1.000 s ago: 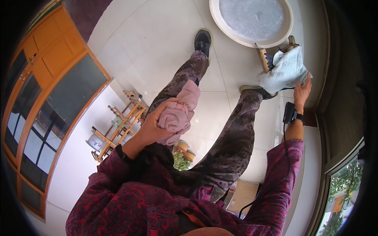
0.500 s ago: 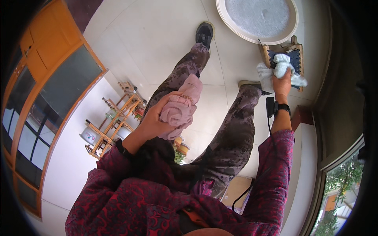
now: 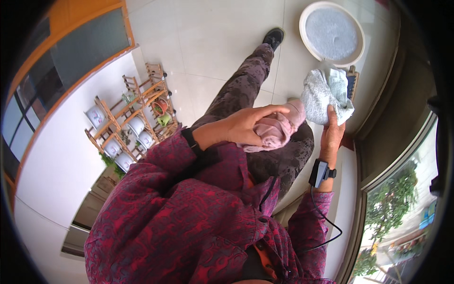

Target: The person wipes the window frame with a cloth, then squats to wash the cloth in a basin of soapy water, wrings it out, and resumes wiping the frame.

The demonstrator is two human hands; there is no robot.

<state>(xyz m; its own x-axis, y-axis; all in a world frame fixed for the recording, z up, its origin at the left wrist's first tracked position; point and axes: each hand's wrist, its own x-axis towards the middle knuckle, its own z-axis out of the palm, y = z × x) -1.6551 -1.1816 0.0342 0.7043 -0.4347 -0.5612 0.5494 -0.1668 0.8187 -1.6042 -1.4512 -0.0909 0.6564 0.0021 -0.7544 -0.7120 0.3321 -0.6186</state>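
A bundled pink cloth (image 3: 276, 131) is gripped in my left hand (image 3: 234, 127), held above my thigh. My right hand (image 3: 332, 134) holds up a pale grey-white cloth (image 3: 326, 94), which looks damp and hangs bunched over the fingers. The two cloths are close together, the pink one just left of the pale one. Beyond the right hand, on the floor, stands a round cream basin (image 3: 303, 29) with foamy water. A small wooden stool with a dark seat (image 3: 351, 83) shows partly behind the pale cloth.
At left, a wooden plant rack (image 3: 137, 102) carries several white pots and a terracotta pot (image 3: 160, 106). An orange-framed glass door (image 3: 92, 40) stands behind it. A window (image 3: 392, 208) lies along my right side. A cable runs from the device on my right wrist.
My right hand has lifted the pale cloth off the stool, toward me. My left hand has moved right with the pink cloth. The view has turned, and the basin sits farther away.
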